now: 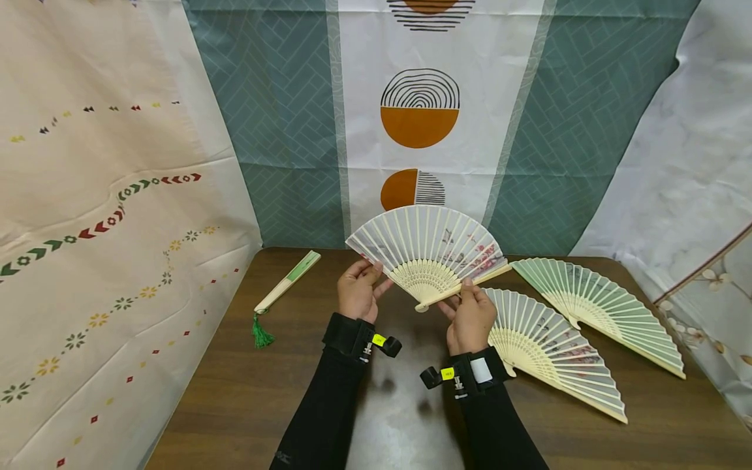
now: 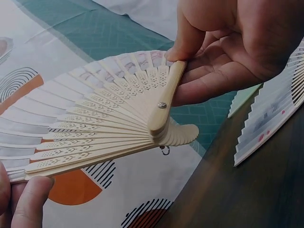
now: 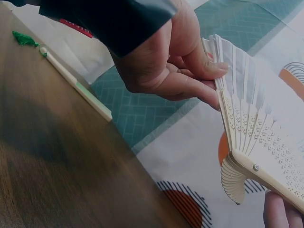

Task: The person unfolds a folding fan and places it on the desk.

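A white folding fan (image 1: 431,245) with pink blossoms and pale pierced ribs is spread wide above the table, held between both hands. My left hand (image 1: 358,292) pinches its left outer edge between thumb and fingers; the right wrist view shows this grip on the bunched ribs (image 3: 225,104). My right hand (image 1: 472,320) pinches the right guard stick (image 2: 168,92), thumb on the near face. The fan's pivot, a small metal rivet (image 2: 162,105), sits at the bottom, with a little metal loop (image 2: 165,150) under it.
At the right, an open white fan (image 1: 552,346) and an open green fan (image 1: 605,310) lie on the brown table (image 1: 235,405). A folded green fan (image 1: 288,282) with a green tassel (image 1: 262,333) lies at the left. Patterned cloth (image 1: 288,130) hangs behind.
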`<state>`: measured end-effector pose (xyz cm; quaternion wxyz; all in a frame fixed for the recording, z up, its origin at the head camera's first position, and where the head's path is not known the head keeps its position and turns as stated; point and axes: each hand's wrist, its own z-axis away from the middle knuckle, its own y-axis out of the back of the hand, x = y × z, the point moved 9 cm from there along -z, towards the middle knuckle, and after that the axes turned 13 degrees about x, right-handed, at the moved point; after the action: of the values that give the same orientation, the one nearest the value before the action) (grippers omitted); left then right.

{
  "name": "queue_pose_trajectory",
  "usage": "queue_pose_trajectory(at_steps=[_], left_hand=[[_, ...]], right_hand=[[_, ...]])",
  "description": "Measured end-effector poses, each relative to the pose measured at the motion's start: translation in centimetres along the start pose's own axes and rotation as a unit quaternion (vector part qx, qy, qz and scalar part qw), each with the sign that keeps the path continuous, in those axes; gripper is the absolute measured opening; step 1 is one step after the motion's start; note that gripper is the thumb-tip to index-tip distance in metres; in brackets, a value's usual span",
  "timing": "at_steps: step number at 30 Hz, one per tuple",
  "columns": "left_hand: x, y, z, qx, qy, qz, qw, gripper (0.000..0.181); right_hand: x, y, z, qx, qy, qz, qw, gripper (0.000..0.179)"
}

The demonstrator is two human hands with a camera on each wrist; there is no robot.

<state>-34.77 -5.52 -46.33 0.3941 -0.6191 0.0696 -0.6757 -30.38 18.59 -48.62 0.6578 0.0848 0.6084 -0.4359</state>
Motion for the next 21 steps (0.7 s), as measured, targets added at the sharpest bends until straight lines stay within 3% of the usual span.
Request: queue_pose_trajectory(at_steps=[9, 21], left_hand=[[0.01, 0.05, 0.04, 0.003, 0.001, 0.012, 0.9999, 0.016], [-0.36, -0.02, -0.01, 0.002, 0.014, 0.028, 0.9995, 0.022]], right_hand=[[-0.03, 0.13, -0.02, 0.008, 0.0, -0.014, 0.9999, 0.029], [-0.08, 0.22, -0.07, 0.008, -0.001, -0.032, 0.9994, 0.033]])
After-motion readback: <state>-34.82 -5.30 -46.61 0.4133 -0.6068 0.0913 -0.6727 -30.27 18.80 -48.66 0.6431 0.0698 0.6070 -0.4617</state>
